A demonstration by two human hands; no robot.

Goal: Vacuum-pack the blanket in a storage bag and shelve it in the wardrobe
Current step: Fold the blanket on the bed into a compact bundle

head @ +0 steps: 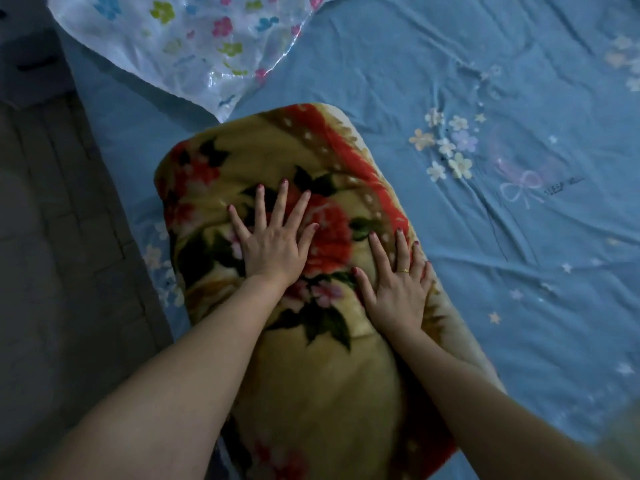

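From the head view, the folded blanket [311, 237], thick plush with red flowers on tan, lies on the bed [519, 237] near its left edge, running from close under the camera toward the storage bag [187, 43], whose near corner lies just beside the blanket's far end. The bag is clear plastic printed with small coloured flowers and lies flat and crinkled, nothing in it as far as can be seen. The left hand [273, 244] lies flat on the middle of the blanket with fingers spread and straight, gripping nothing; the right hand [398, 292], a ring on one finger, lies flat nearer the right edge, fingers straight and close together, also gripping nothing. The step looks to be pressing the fold down to squeeze it flatter before bagging. Done well, the palms should push evenly from the near end toward the far end, so air leaves the layers and the fold does not spring open or skew. The left side of the blanket sits close to the bed's edge, with floor [52, 271] below, so any slide should go right, where the blue sheet offers plenty of open room
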